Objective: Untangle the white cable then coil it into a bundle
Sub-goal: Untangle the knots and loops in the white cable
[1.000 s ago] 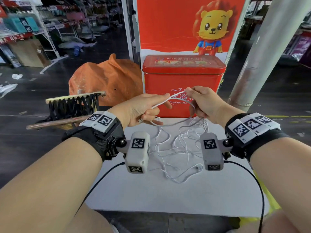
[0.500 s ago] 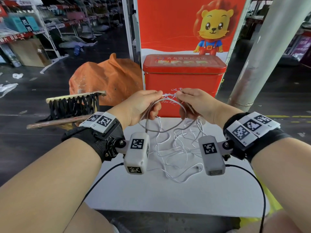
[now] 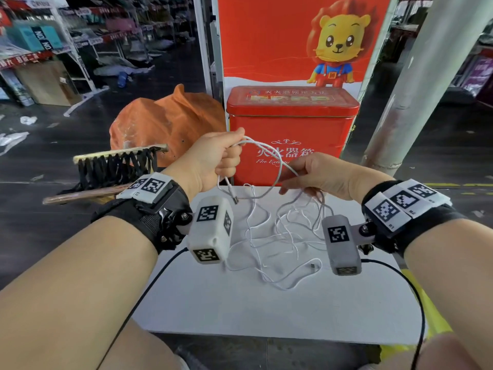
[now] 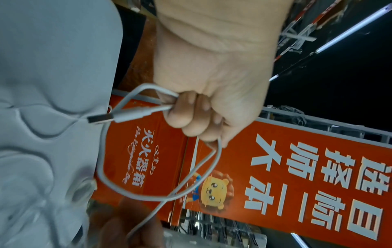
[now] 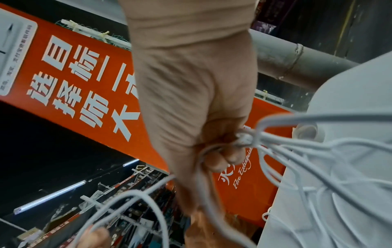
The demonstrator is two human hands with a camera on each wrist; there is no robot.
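While the left hand (image 3: 213, 158) clenches one loop of the white USB cable (image 3: 277, 166), its plug dangles just below that fist. The right hand (image 3: 317, 174) pinches tangled strands; the red fire-extinguisher box (image 3: 293, 124) behind stays lidded, contents unseen.

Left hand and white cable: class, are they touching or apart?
Touching. The left wrist view shows the left hand with fingers curled round the cable near its plug.

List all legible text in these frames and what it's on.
"灭火器箱": front of the red box.
"Fire Extinguish…": script below it, end cut off by the right hand.
"目标一", "选择", "师", "大": large white characters on the red banner.
Box lid print, shelf signs, teal carton: too blurred.
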